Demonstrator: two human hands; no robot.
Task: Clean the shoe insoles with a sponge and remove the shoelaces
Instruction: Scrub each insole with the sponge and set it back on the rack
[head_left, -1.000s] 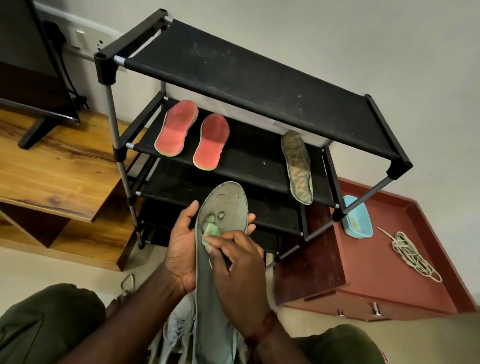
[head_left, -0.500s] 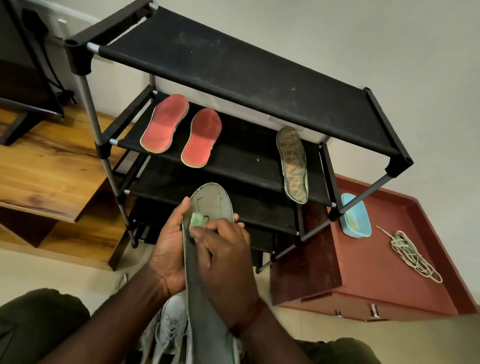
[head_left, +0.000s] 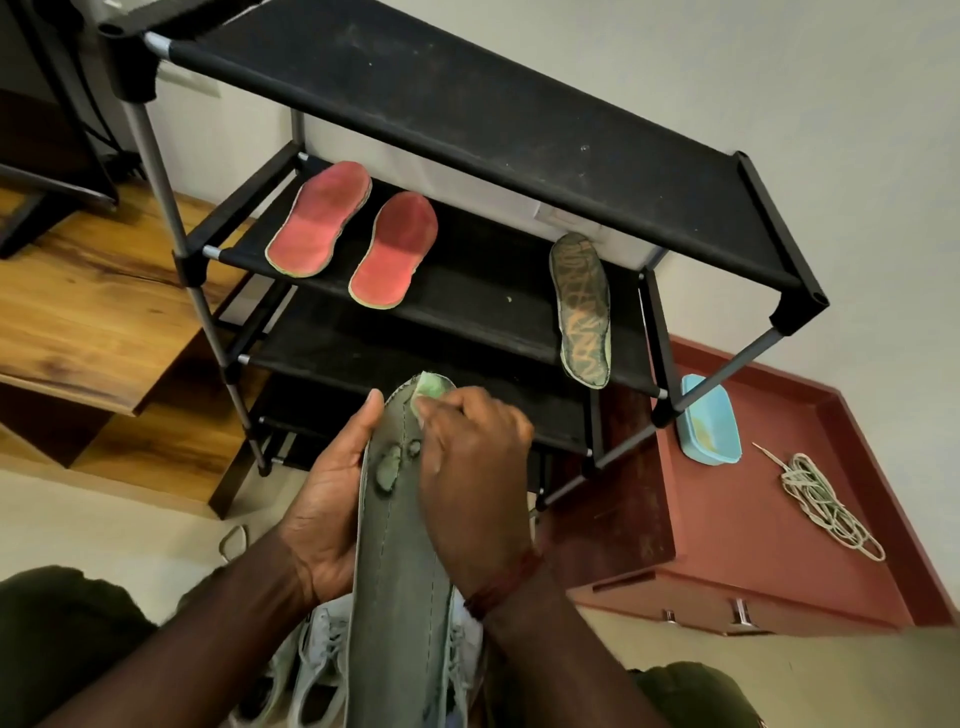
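Observation:
A long grey insole (head_left: 402, 571) with worn patches stands upright in front of me. My left hand (head_left: 324, 509) grips its left edge, thumb along the rim. A small green sponge (head_left: 432, 388) sits at the insole's top end, pinched in my right hand (head_left: 470, 478) and pressed against it. Two red insoles (head_left: 319, 221) (head_left: 395, 249) and a patterned brown one (head_left: 582, 309) lie on the black rack's (head_left: 467, 104) middle shelf. A coil of pale shoelaces (head_left: 826, 501) lies on the red cabinet (head_left: 753, 545). Pale sneakers (head_left: 322, 660) sit below my hands.
A light blue tub (head_left: 709, 423) stands on the red cabinet beside the rack's right leg. A wooden unit (head_left: 93, 306) is to the left, with a dark screen stand on it. My green-trousered knees fill the bottom corners.
My right hand has slid the sponge up the insole from the worn patches to its top end. The view has shifted closer and slightly right.

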